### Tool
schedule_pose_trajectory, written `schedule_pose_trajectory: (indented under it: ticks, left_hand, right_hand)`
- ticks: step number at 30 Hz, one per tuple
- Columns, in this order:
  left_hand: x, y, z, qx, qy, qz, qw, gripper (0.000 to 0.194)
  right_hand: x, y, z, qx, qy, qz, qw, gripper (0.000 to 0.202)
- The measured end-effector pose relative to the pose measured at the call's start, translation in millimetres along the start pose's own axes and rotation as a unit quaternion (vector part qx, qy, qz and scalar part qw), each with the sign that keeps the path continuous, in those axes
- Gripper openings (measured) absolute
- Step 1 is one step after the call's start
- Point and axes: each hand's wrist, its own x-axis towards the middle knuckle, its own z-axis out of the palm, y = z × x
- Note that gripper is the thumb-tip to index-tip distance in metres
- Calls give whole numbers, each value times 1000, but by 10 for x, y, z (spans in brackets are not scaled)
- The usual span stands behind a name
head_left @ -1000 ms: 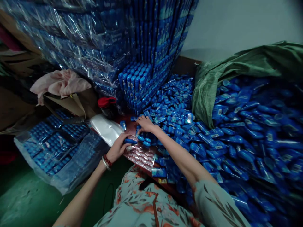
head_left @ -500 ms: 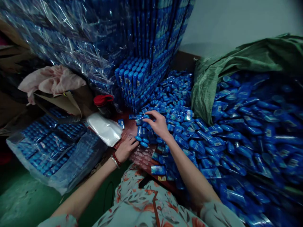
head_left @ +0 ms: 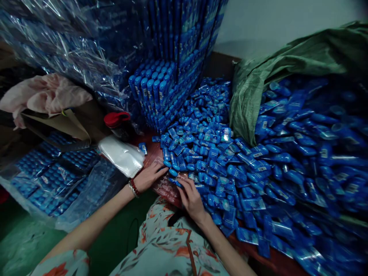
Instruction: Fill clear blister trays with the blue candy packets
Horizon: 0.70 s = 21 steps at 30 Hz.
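Small blue bottles (head_left: 201,165) lie in a loose pile over the red table (head_left: 153,147). A short row of them (head_left: 173,163) lies side by side near the table's front. My left hand (head_left: 149,176), wearing a beaded bracelet, rests at the left end of this row, fingertips touching the nearest bottle. My right hand (head_left: 191,197) is just right of it at the front edge, its fingers closed on a blue bottle (head_left: 176,183). One bottle (head_left: 143,148) lies apart at the left beside a stack of clear plastic bags (head_left: 122,155).
Upright bottles stand in a block (head_left: 152,82) behind the pile, beside tall plastic-wrapped stacks (head_left: 109,46). A green sack (head_left: 247,96) spills bottles at the right. A red-lidded container (head_left: 116,120), a pink cloth (head_left: 54,94) and a bag of packed bottles (head_left: 57,172) are at the left.
My right hand has moved from the back of the row toward me, to the table's front edge. More bottles show at the front right. The camera view has shifted slightly.
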Motion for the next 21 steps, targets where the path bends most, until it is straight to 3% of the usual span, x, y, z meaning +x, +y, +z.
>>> schedule_pose_trajectory:
  ticks: [6,15,21]
  left_hand:
    - [10,20,39,-56,-35,-50,997,38]
    - [130,-89,-69,48,-61,82,994,36]
    - [112,-134,-42,16,-38,69,997,33]
  right_hand:
    - [-43,76,29,-75,-37,-43,996,34]
    - [-106,199,71,-92,-14,-82,992,35]
    - [-99,223,96,-94,-8,-84,992,38]
